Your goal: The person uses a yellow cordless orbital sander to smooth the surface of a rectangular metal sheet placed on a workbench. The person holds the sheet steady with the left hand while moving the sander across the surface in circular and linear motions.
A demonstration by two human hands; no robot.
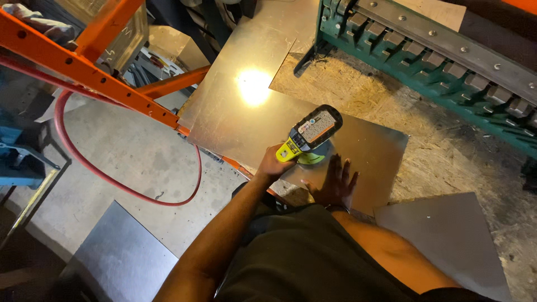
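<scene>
My left hand [272, 163] grips the handle of a cordless power tool [311, 134] with a yellow-green body and a black battery pack. The tool's head rests on a large shiny metal sheet [235, 120], near the sheet's front edge. My right hand [334, 182] lies flat on the same sheet just right of the tool, fingers spread. The sheet rests on a chipboard bench top [358, 95], and a bright light reflection sits at its middle.
A green sheet-metal bending machine [436, 56] runs along the bench's far right. Orange steel beams [84, 70] cross the upper left, with a red hose [112, 182] looping over the concrete floor. Smaller grey metal sheets lie at lower right [442, 240] and lower left [123, 257].
</scene>
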